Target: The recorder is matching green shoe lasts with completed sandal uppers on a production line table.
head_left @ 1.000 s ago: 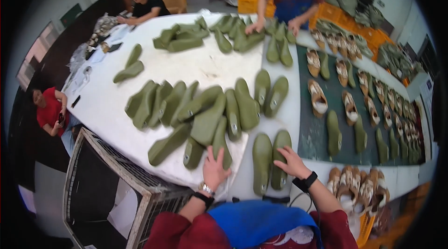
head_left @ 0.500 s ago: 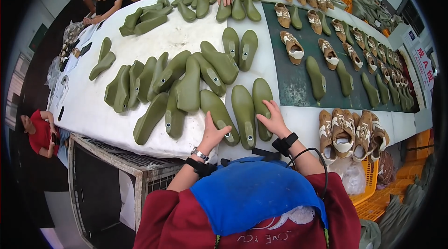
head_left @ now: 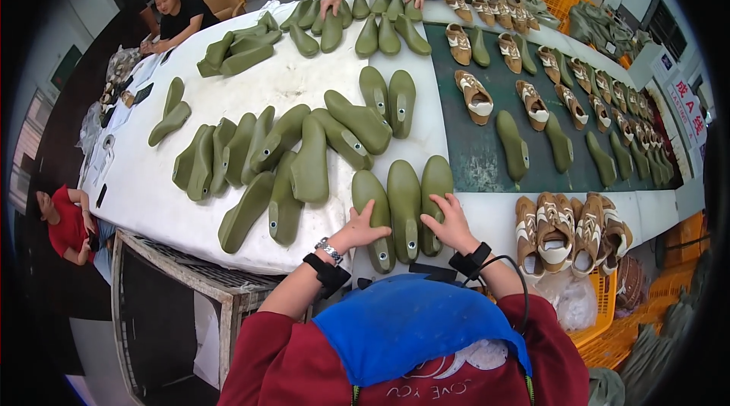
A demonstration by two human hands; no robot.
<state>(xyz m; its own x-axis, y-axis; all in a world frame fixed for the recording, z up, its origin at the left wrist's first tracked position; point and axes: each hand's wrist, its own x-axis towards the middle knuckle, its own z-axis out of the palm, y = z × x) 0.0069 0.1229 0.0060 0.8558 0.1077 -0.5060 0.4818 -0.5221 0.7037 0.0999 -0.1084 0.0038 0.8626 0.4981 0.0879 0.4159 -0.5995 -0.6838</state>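
Three green shoe lasts stand side by side near the front edge of the table, toes pointing away from me. My left hand (head_left: 360, 230) holds the left shoe last (head_left: 372, 190), its thumb and fingers spread across the side. The middle shoe last (head_left: 403, 197) is untouched, with a round metal-rimmed hole near its heel. On the outer side, my right hand (head_left: 452, 223) grips the right shoe last (head_left: 436, 179). All three stand nearly parallel and close together. To the left lies a loose heap of shoe lasts (head_left: 310, 163), and a pair of shoe lasts (head_left: 401, 103) lies beyond.
Brown-and-white sneakers (head_left: 559, 227) are clustered at the right front edge. A green mat (head_left: 479, 159) holds rows of sneakers and lasts. Across the table, another person's hand (head_left: 331, 3) touches a last. A wire-sided crate (head_left: 228, 284) stands below the table's left front.
My left hand has brought the left last rightward and straightened it against the middle one. Across the table, the other person's hand has shifted left to another last. My view has tilted slightly.
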